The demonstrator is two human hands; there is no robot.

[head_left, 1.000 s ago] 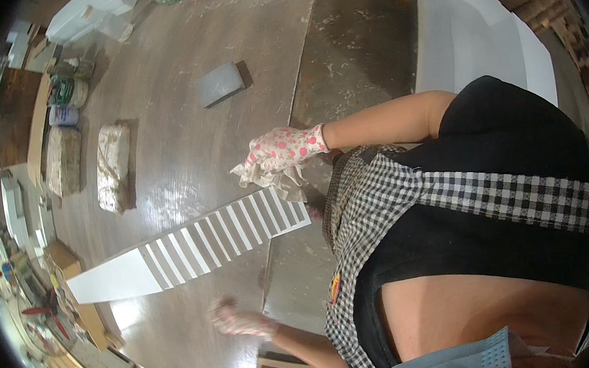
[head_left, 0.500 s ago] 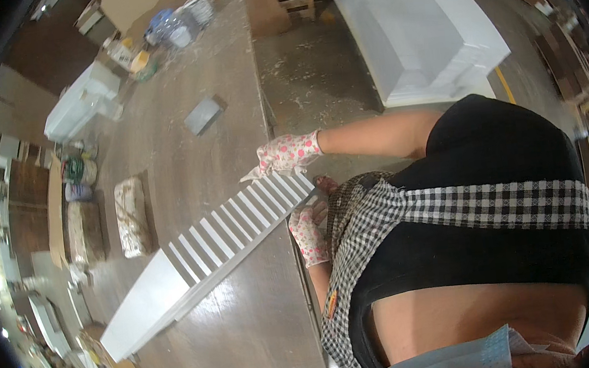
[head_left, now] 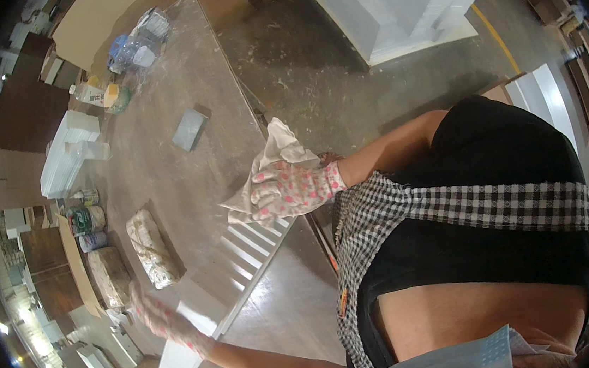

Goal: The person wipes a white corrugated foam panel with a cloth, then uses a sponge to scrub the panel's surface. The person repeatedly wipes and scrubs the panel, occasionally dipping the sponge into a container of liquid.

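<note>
1. Here's your right hand (head_left: 295, 189), in a white glove with pink spots, resting over a crumpled cream cloth (head_left: 282, 145); the fingers lie stretched out, not curled, on top of it.
2. That cloth spreads across the near end of a long white slatted panel (head_left: 213, 291), its slats partly covered.
3. The panel lies diagonally across the brown-grey, scuffed surface (head_left: 187, 59), solid end pointing away from you.
4. Now your left hand (head_left: 170, 324), gloved alike, reaches out over that solid end; it's blurred, so I cannot tell whether it's open or closed, or touching.
5. Just beyond it sits an oblong, stained off-white bundle (head_left: 153, 249).
6. And a flat grey rectangular block (head_left: 190, 130) lies well apart from both hands.
</note>
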